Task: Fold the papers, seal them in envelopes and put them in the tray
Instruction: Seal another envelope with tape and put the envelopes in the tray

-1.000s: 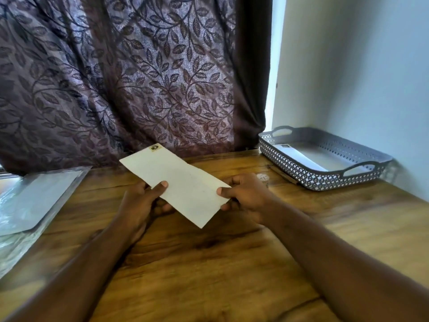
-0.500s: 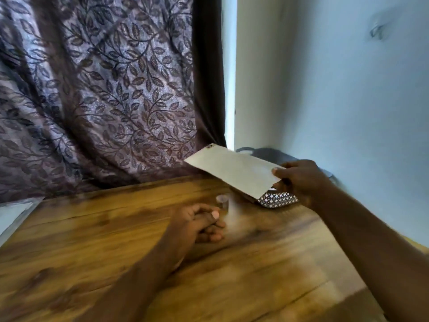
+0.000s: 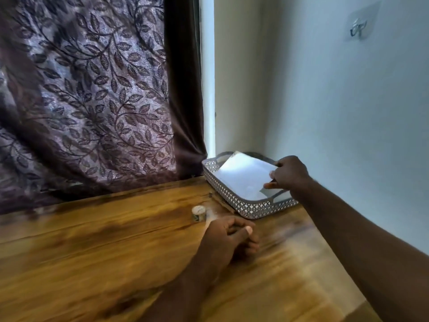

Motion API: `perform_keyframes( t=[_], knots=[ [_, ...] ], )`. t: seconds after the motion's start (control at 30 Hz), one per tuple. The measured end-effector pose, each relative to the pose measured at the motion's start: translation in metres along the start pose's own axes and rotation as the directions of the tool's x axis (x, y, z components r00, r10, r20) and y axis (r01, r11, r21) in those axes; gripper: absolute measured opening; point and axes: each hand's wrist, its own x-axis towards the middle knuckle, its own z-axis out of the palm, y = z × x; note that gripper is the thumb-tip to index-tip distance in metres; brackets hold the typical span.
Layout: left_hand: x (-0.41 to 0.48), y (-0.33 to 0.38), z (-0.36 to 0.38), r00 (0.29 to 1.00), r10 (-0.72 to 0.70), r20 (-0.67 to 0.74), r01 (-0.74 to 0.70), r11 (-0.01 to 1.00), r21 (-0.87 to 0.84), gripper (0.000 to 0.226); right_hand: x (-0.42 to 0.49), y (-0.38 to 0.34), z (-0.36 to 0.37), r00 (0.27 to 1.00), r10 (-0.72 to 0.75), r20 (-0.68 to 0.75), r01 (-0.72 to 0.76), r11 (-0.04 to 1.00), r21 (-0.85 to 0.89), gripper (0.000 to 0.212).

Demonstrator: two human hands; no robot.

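Now holding an envelope (image 3: 243, 176) over the tray (image 3: 234, 201) in the corner by the wall

Pinching the envelope's near corner between thumb and curled fingers of the right hand (image 3: 290, 174), probably gripping at one end so that the sheet can be going in flat between the perforated walls, with the far end tilting up near the back handle; resting the left hand (image 3: 228, 238) on the table (image 3: 92, 252) beside a small roll (image 3: 199, 213), fingers loosely curled and gripping nothing, seemingly idling clear of the tray; judging the letting-go as the part not yet done
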Motion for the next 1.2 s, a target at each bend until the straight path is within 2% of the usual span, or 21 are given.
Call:
perform_keyframes(
  t=[0.1, 0.17, 0.23, 0.37, 0.47, 0.57, 0.67, 0.77, 0.9, 1.2],
  knots=[
    [0.009, 0.003, 0.001, 1.000, -0.015, 0.001, 0.015, 0.998, -0.060, 0.010, 0.016, 0.000, 0.003, 0.998, 0.010, 0.058, -0.009, 1.000, -0.015, 0.011],
    [0.011, 0.002, 0.002, 1.000, -0.017, 0.003, 0.017, 0.999, -0.048, 0.010, 0.022, 0.002, 0.006, 0.993, 0.053, 0.107, -0.050, 0.998, -0.034, 0.022],
    [0.009, 0.002, 0.002, 1.000, -0.008, 0.000, 0.008, 0.999, -0.039, 0.011, 0.026, 0.002, 0.011, 0.988, 0.070, 0.136, -0.050, 0.988, -0.144, 0.029],
    [0.007, 0.003, 0.002, 1.000, 0.009, -0.002, -0.009, 0.998, -0.055, 0.011, 0.029, -0.006, 0.021, 0.985, 0.044, 0.164, 0.026, 0.916, -0.400, 0.017],
    [0.007, 0.004, 0.003, 1.000, 0.010, 0.001, -0.010, 0.998, -0.064, 0.012, 0.029, -0.009, 0.028, 0.976, 0.077, 0.206, 0.037, 0.865, -0.501, 0.010],
    [0.007, 0.003, 0.003, 1.000, 0.010, -0.008, -0.010, 0.998, -0.061, 0.013, 0.029, -0.007, 0.039, 0.983, 0.078, 0.166, 0.066, 0.696, -0.715, 0.008],
    [0.007, 0.001, 0.002, 1.000, 0.011, -0.017, -0.011, 0.999, -0.034, 0.014, 0.034, -0.002, 0.049, 0.977, 0.118, 0.179, 0.078, 0.582, -0.809, 0.026],
    [0.008, 0.001, 0.000, 1.000, 0.019, -0.018, -0.020, 0.999, -0.030, 0.015, 0.044, 0.005, 0.055, 0.961, 0.198, 0.193, 0.055, 0.549, -0.834, 0.052],
    [0.009, 0.002, 0.001, 1.000, 0.018, -0.019, -0.018, 1.000, -0.015, 0.015, 0.050, 0.009, 0.059, 0.951, 0.221, 0.218, 0.053, 0.575, -0.816, 0.068],
    [0.007, 0.005, 0.001, 0.999, 0.025, -0.022, -0.025, 0.999, 0.035, 0.017, 0.051, 0.016, 0.061, 0.967, 0.145, 0.211, 0.079, 0.615, -0.785, 0.061]
  ],
)
